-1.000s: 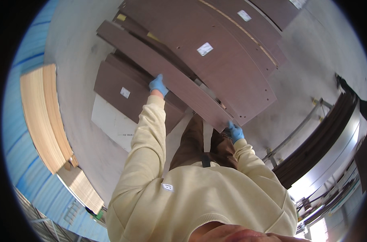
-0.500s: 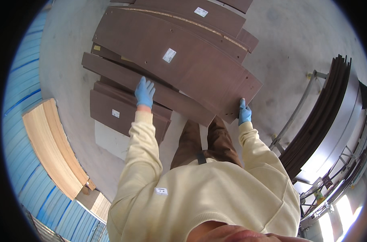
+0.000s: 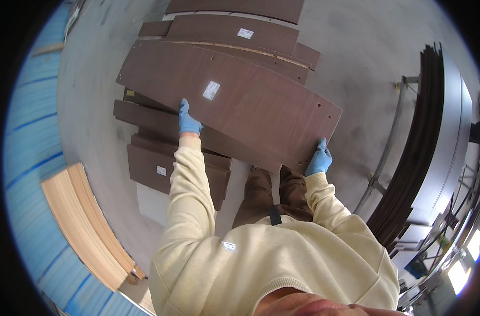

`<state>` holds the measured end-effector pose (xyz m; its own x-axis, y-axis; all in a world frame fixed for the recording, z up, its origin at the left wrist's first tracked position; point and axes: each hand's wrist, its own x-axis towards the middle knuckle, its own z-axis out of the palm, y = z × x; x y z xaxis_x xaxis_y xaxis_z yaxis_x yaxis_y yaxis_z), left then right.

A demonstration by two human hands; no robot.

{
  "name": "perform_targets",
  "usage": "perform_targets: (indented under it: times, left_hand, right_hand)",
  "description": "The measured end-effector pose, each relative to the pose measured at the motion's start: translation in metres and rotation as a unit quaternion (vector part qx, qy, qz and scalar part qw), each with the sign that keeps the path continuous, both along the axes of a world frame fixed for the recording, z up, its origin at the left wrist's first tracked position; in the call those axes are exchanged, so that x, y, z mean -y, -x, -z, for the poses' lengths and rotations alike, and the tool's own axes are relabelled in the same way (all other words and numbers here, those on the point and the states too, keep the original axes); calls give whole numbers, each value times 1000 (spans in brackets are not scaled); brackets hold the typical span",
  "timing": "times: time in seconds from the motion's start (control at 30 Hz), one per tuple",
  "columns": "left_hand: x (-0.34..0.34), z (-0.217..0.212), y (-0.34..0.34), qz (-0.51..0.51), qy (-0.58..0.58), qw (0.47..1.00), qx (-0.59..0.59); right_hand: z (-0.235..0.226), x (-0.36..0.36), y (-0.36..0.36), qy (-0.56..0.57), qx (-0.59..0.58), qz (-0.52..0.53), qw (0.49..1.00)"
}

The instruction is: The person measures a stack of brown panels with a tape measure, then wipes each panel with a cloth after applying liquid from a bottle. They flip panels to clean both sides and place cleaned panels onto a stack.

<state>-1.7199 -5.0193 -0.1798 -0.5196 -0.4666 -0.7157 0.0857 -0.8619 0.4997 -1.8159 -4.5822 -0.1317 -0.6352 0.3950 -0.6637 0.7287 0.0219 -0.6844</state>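
Observation:
A large dark-brown panel [image 3: 256, 108] with a white label and drilled holes near its ends is held in front of me, slanting down to the right. My left hand [image 3: 189, 119], in a blue glove, grips its near edge left of middle, thumb on top and fingers hidden beneath. Around the right end's near corner, my right hand [image 3: 319, 159], also gloved in blue, is closed with its thumb along the edge. Below the held panel lie a narrow brown board [image 3: 145, 117] and a small stack of brown panels [image 3: 145, 167] carrying a white label.
More brown panels [image 3: 224, 30] lie on the grey floor beyond. On the right, dark boards [image 3: 422, 137] stand in a row against a metal rack [image 3: 387, 142]. Light wood boards [image 3: 84, 226] lie at the left beside a blue ribbed surface [image 3: 34, 137].
My left hand has closed onto the near edge of the panel, where before it was spread beside it. The panel now sits apart from the boards beneath, and my view has shifted slightly.

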Motion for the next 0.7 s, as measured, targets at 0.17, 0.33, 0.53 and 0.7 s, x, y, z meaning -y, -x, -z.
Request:
perform_targets:
  times: [0.17, 0.33, 0.53, 0.7]
  left_hand:
    - [-36, -69, -32, 55, 39, 996, -51]
    - [-71, -151, -70, 214, 2, 971, -109]
    - [-107, -224, -124, 407, -58, 904, -118]
    - [-138, -282, -181, 518, -77, 844, -113]
  right_hand:
    - [-15, -53, -67, -61, -39, 62, 995]
    - [-46, -127, -163, -112, -33, 123, 986]
    - [-116, -173, -327, -188, 10, 203, 961]
    - [-202, -176, -476, -249, 20, 253, 935]
